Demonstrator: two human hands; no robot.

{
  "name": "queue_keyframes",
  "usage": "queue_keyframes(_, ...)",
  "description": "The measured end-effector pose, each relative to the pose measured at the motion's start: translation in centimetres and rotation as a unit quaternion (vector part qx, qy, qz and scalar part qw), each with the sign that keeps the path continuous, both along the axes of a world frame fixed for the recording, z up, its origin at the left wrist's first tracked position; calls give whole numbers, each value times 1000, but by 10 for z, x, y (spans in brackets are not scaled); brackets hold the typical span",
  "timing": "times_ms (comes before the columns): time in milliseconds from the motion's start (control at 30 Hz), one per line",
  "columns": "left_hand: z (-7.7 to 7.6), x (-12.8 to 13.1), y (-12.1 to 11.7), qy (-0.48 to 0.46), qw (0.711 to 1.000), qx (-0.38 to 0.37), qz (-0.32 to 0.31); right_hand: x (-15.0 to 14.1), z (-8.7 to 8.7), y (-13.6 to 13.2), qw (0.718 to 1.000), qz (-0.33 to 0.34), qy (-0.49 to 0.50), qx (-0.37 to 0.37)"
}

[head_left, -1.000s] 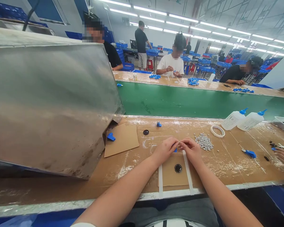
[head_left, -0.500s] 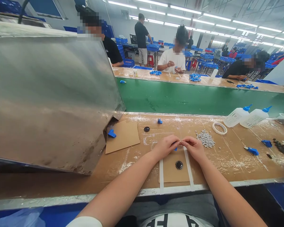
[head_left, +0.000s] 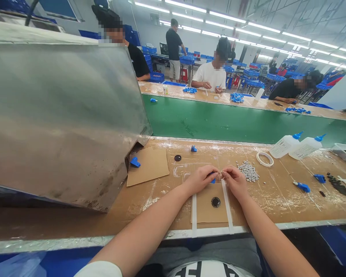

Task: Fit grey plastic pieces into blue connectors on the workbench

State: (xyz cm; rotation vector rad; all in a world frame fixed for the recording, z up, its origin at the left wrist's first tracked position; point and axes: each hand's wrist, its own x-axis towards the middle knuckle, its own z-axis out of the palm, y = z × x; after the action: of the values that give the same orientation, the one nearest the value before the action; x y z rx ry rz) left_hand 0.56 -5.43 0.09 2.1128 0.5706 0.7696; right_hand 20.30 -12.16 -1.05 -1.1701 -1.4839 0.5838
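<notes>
My left hand (head_left: 202,178) is closed on a small blue plastic part (head_left: 213,180), mostly hidden behind the fingers. Close beside it, my right hand (head_left: 235,182) pinches thumb and forefinger together at the part's tip; whatever it holds is too small to make out. Below both hands lies a cardboard sheet (head_left: 206,212) with white tape strips down its sides. On that sheet rests a round black dish (head_left: 216,202) with a shiny dark surface. A heap of small grey-white pieces (head_left: 248,171) lies just right of my right hand.
A large metal panel (head_left: 60,115) blocks the left side. Two white bottles (head_left: 285,146) with blue tips lean at the right, near a tape roll (head_left: 264,159). More blue parts (head_left: 302,187) lie about. Across a green belt (head_left: 219,117), several people sit working.
My right fingertips have drawn slightly apart from my left ones. My left hand keeps its grip on the blue plastic part. The whole view has shifted a little.
</notes>
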Motion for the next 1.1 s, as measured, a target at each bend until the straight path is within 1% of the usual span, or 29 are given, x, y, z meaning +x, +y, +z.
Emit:
queue_keyframes(133, 0, 2, -4, -10, 1000, -4, 3, -3, 1, -2, 999, -22, -34, 24)
queue_keyframes(233, -1, 3, -6, -20, 999, -8, 26, -7, 1, -4, 995, -45, -73, 41)
queue_keyframes(400, -3, 5, -7, -31, 997, 11, 66, -16, -2, -7, 990, -73, -99, 71)
queue_keyframes(567, -1, 4, -8, -40, 995, 12, 95, -21, -1, -9, 979, -77, -154, 104)
queue_keyframes(667, 0, 4, -8, -38, 994, 11, 107, -20, 0, -8, 983, -66, -145, 95)
queue_keyframes(767, 1, 3, -7, -29, 996, 14, 81, -13, 0, -5, 993, -36, -92, 58)
queue_keyframes(900, 1, 0, -4, -16, 999, 28, 36, 2, -3, 0, 999, 42, -19, -8)
queue_keyframes(1000, 2, -3, -1, -17, 999, 35, -2, 10, -3, 2, 996, 84, 4, -42)
queue_keyframes(1100, 3, -5, 2, -7, 998, 31, -47, 14, -2, 3, 993, 105, 4, -50)
